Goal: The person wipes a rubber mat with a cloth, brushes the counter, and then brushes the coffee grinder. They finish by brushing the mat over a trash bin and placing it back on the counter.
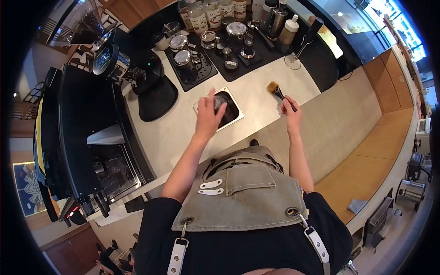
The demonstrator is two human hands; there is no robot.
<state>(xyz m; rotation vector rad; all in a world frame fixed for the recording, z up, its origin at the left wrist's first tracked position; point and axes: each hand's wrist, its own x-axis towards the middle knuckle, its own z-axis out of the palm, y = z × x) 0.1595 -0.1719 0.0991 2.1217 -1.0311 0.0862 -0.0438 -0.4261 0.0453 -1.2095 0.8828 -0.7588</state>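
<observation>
My left hand (209, 120) is over the rectangular metal bin (239, 116) set into the pale counter, its thumb and fingers around a small round greyish cup (220, 104). Motion blurs the cup, and my fingers cover part of it. Off to the right, my right hand (292, 113) grips the dark handle of a brush (276, 90). The brush's tan bristles point up and left, just above the counter surface.
A coffee grinder (112, 64) and a black espresso machine (75, 133) stand on the left. Metal pitchers (182, 57) sit on a black drip tray (201, 75). Syrup bottles (213, 17) line the back. A whisk-like frother stand (293, 62) is at the right.
</observation>
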